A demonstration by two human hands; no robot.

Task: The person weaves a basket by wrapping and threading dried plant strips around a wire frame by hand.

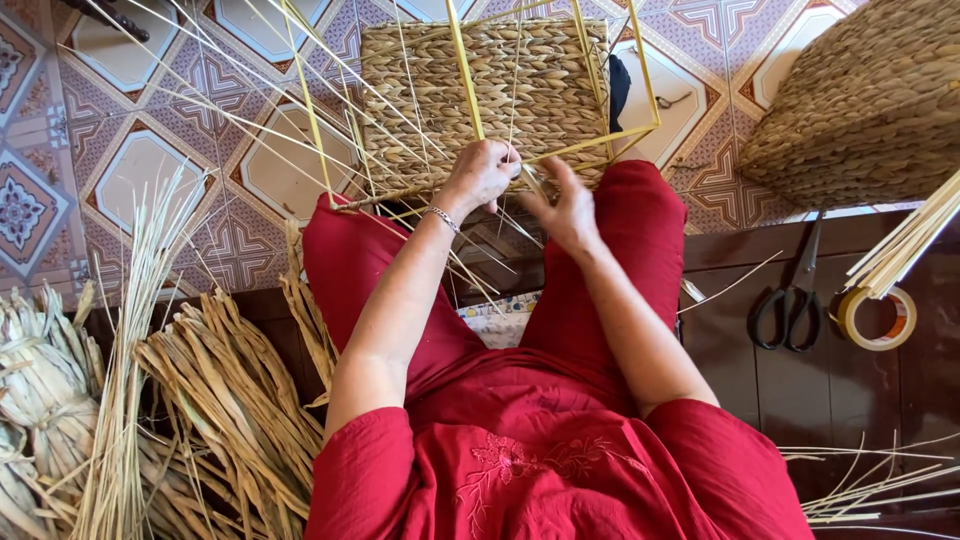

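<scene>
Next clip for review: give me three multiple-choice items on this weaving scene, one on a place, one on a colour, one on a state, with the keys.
1. Where do the scissors lie?
A. On the dark wooden surface beside the tape roll
B. On the tiled floor
C. On the person's lap

2. What colour are the person's clothes?
A. Blue
B. Red
C. White

3. What is the left hand doing?
A. Resting flat on the knee
B. Holding the scissors
C. Closed at the near edge of the woven panel

Key: 1 A, scissors and tape sit side by side on the dark wood at right; 2 B, sleeves and trousers are red; 3 C, its fingers curl at the panel's edge, by the right hand.
</scene>
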